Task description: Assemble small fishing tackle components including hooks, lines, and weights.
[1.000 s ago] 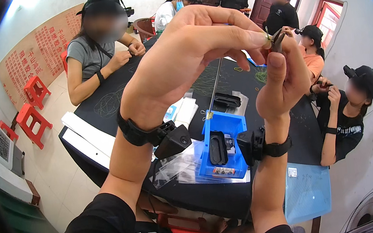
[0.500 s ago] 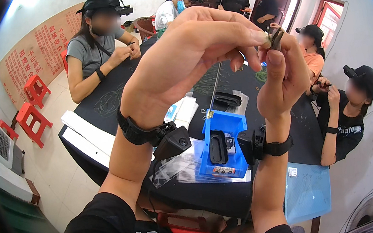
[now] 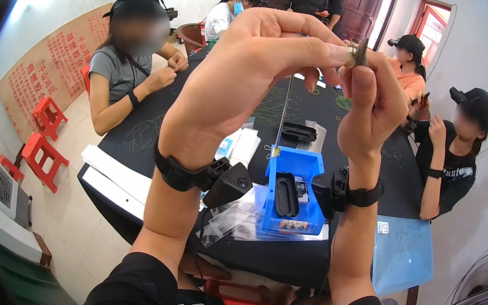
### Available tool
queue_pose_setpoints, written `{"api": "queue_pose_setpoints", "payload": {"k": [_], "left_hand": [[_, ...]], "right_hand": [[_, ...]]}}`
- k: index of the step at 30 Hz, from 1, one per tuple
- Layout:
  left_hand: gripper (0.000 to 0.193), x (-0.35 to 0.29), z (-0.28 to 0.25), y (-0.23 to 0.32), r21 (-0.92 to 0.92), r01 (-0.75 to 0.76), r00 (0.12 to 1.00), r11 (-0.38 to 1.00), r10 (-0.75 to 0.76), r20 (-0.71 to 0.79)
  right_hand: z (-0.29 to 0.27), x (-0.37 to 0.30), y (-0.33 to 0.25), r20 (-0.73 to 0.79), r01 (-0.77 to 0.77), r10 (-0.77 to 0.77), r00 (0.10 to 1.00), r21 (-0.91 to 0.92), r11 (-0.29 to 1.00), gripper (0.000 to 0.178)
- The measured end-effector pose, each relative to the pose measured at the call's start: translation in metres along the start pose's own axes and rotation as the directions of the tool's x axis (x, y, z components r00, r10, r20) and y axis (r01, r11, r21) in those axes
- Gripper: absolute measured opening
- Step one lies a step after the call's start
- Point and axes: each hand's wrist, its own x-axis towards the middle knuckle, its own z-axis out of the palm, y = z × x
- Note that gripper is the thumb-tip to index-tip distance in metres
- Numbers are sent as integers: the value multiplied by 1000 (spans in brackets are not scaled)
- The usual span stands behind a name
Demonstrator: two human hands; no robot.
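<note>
Both hands are raised high over the table, fingertips almost meeting. My left hand [image 3: 247, 74] is closed, its thumb and finger pinched at a wisp of pale greenish strand [image 3: 354, 49], too small to make out fully. My right hand [image 3: 373, 95] is closed round a small dark pointed piece [image 3: 361, 55] that sticks up above the thumb; the rest of it is hidden in the fingers. Behind the hands a thin metal rod [image 3: 283, 112] slants up from a blue plastic bin [image 3: 270, 210]. The bin holds a black oblong case [image 3: 285, 195].
On the black-covered table [image 3: 256, 259] lie tangled green line [image 3: 148, 133], white strips [image 3: 116, 178], clear plastic bags [image 3: 222, 224], another black case [image 3: 299, 132] and a translucent blue tray [image 3: 403, 255]. Several people sit or stand around it. Red stools [image 3: 44, 160] stand at left.
My right hand has shifted slightly; the dark piece, which showed two spread points, now shows as one wedge. My left hand stays nearly in place, still pinched. Other people have moved a little.
</note>
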Motion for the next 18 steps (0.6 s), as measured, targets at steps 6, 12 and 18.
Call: {"api": "queue_pose_setpoints", "payload": {"k": [6,12,18], "left_hand": [[18,0,6,0,290,-142,974,946,186,-128],[18,1,4,-4,97,-87,991,992,95,-92],[14,1,2,-6,-165,-46,999,985,45,-10]], "right_hand": [[0,-1,4,-27,-96,102,994,157,983,35],[-2,1,6,7,16,-17,1000,36,999,44],[-5,3,9,63,27,-32,998,68,997,45]]}}
